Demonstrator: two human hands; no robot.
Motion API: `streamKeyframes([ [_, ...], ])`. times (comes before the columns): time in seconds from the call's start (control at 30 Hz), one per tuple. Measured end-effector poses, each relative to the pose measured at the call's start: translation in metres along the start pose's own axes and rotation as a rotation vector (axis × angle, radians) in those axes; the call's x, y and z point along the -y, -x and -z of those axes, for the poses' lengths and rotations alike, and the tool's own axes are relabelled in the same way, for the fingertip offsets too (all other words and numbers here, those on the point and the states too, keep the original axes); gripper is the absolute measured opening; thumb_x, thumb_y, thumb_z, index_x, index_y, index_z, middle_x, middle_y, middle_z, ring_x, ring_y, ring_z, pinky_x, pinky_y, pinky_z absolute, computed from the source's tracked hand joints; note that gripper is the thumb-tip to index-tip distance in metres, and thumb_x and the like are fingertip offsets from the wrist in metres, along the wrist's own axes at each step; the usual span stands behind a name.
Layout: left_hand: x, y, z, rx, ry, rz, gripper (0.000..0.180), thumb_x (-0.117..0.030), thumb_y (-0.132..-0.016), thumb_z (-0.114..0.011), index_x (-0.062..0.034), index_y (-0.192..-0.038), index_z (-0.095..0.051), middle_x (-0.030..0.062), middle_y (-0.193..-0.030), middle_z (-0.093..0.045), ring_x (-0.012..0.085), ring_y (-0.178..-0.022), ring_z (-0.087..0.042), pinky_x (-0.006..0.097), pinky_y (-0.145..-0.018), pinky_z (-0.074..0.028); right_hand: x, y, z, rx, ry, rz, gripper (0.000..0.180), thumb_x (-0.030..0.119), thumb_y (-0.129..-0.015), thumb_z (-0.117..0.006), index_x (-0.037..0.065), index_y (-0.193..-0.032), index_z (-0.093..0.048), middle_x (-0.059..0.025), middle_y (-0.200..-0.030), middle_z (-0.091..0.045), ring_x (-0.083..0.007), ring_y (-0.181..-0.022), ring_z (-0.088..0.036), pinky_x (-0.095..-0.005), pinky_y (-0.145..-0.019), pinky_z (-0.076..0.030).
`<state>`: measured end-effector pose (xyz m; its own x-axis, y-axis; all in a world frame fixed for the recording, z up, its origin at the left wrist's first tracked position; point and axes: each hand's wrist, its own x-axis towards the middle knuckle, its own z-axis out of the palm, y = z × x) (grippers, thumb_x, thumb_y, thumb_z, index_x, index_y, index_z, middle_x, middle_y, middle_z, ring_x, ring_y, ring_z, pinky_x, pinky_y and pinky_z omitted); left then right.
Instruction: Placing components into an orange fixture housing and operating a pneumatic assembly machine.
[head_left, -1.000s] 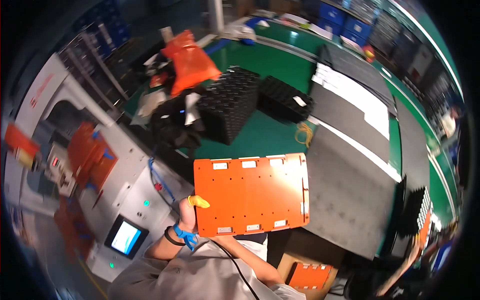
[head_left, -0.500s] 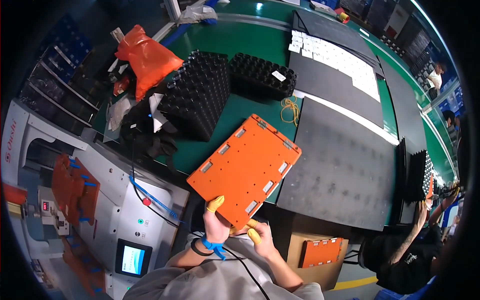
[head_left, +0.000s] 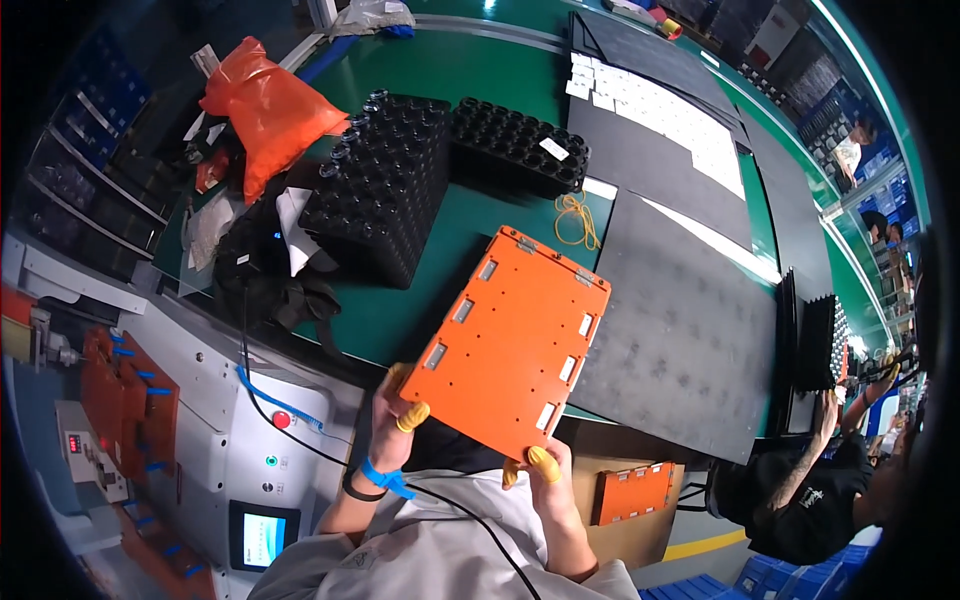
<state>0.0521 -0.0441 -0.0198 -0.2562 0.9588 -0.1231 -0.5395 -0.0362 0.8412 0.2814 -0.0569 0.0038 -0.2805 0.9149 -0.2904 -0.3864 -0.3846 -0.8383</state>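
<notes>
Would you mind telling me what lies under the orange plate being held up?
Under the orange plate show green table and the edge of a dark foam sheet. Both hands hold its near edge; whatever lies directly beneath is covered.

Bare green table [head_left: 470,215] lies open between the black trays [head_left: 385,185] and the foam mat [head_left: 680,330].

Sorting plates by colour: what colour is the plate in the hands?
Orange, with small grey inset tabs; the head view shows the plate clearly.
</notes>
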Motion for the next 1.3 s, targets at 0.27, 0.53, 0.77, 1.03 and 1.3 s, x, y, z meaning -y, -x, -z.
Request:
streamKeyframes([
  [0.27,-0.036,0.008,0.025,0.260,-0.282,0.126,0.058,-0.010,-0.066,-0.098,-0.0018,-0.110,-0.062,0.0041,-0.101,-0.074,0.0128,-0.093,-0.070,0.029,-0.089,-0.055,0.012,0.006,0.025,0.108,-0.078,0.056,0.039,0.033,-0.097,-0.068,-0.006,-0.097,-0.066,-0.0140,-0.082,-0.068,-0.0250,-0.066,-0.069,-0.0365,-0.062,-0.057],
  [0.53,-0.047,-0.021,0.012,0.182,-0.980,-0.426,0.064,-0.037,-0.063,-0.097,0.0046,-0.103,-0.069,0.0103,-0.110,-0.066,0.0268,-0.100,-0.060,0.038,-0.085,-0.052,0.027,-0.019,0.020,0.087,0.072,-0.199,0.054,0.047,-0.102,-0.061,-0.006,-0.111,-0.067,-0.0135,-0.081,-0.071,-0.0233,-0.069,-0.071,-0.0355,-0.068,-0.058],
  [0.77,-0.032,-0.017,0.007,0.110,-1.235,-0.443,0.062,-0.045,-0.063,-0.094,0.0029,-0.097,-0.073,0.0088,-0.119,-0.063,0.0327,-0.119,-0.047,0.046,-0.102,-0.042,0.080,-0.024,0.022,-0.220,0.872,0.026,0.030,0.024,-0.097,-0.071,-0.006,-0.094,-0.071,-0.0113,-0.073,-0.070,-0.0171,-0.064,-0.068,-0.0305,-0.061,-0.054],
  [1.03,-0.026,-0.023,0.009,0.011,-1.293,-0.477,0.065,-0.049,-0.063,-0.092,0.0001,-0.101,-0.073,0.0069,-0.119,-0.062,0.0330,-0.121,-0.045,0.050,-0.105,-0.037,0.061,-0.098,0.051,-0.426,1.659,0.536,0.062,0.025,-0.095,-0.067,-0.004,-0.146,-0.048,-0.0241,-0.158,-0.040,-0.0405,-0.153,-0.028,-0.0557,-0.123,-0.025],
  [1.3,-0.014,-0.030,0.011,0.012,-1.315,-0.496,0.066,-0.052,-0.061,-0.092,-0.0028,-0.100,-0.071,0.0055,-0.118,-0.063,0.0333,-0.119,-0.047,0.051,-0.102,-0.036,0.069,-0.083,0.060,-0.325,1.636,0.563,0.059,0.028,-0.091,-0.070,-0.002,-0.139,-0.056,-0.0227,-0.154,-0.047,-0.0421,-0.147,-0.039,-0.0551,-0.120,-0.031],
])
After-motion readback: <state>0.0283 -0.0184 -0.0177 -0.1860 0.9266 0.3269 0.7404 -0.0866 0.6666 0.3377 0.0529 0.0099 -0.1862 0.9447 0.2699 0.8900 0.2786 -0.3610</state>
